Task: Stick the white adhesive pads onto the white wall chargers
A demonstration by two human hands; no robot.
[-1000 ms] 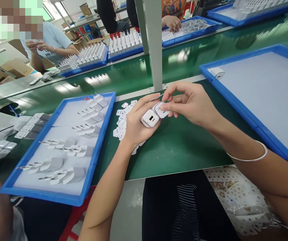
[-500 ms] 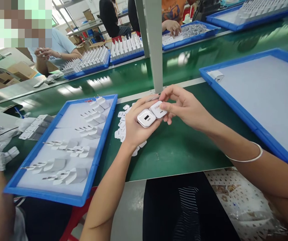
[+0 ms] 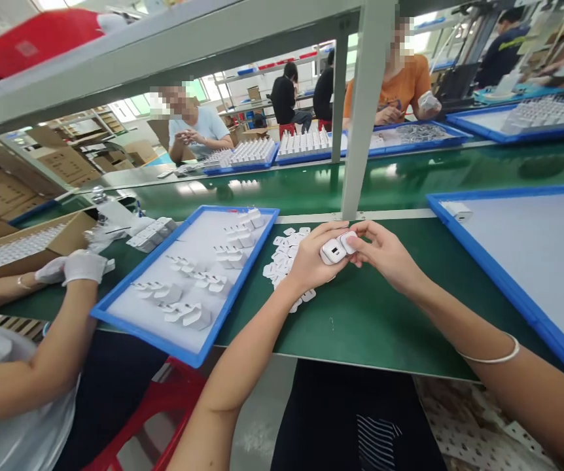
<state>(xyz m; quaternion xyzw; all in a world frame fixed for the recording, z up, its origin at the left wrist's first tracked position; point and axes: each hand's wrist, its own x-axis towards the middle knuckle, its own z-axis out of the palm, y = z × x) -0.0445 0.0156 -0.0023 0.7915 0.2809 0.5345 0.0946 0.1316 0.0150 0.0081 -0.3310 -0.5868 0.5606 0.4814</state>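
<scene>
1. Fingers (image 3: 328, 230) of the left hand (image 3: 306, 261) curl shut around a white charger (image 3: 334, 251), while the right hand (image 3: 385, 255) pinches a second white charger (image 3: 348, 241) touching the first; both are held just above the green bench (image 3: 375, 314).
2. At far left, a co-worker's gloved hand (image 3: 78, 265) rests beside a cardboard box (image 3: 21, 245) of white parts.
3. Left of centre, a blue tray (image 3: 184, 353) holds scattered white plugs (image 3: 188, 315) lying on their sides.
4. Between that tray and the left hand, a heap of small white labels (image 3: 282, 258) lies on the bench.
5. A grey post (image 3: 365, 111) rises just behind the hands.
6. At right, a second blue tray (image 3: 502, 281) carries one charger (image 3: 458, 210) in its far corner; a bangle (image 3: 495, 356) circles the right wrist.
7. Across the green conveyor (image 3: 409, 176), other people sit at trays of upright chargers (image 3: 306, 142).
</scene>
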